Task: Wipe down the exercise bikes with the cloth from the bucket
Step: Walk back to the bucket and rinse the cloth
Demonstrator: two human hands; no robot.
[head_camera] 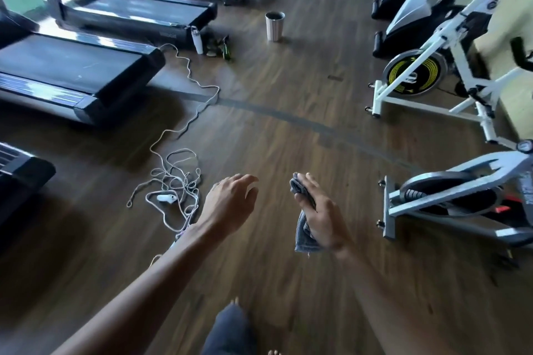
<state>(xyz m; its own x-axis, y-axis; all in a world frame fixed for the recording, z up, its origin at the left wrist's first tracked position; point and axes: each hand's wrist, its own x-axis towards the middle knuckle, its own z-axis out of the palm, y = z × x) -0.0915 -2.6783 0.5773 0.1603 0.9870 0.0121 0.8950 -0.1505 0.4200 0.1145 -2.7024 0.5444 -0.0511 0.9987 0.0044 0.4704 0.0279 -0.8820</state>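
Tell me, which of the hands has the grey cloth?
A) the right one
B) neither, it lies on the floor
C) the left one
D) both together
A: the grey cloth is held in the right hand, with its thumb pressed over it, while the left hand is stretched out with nothing in it.
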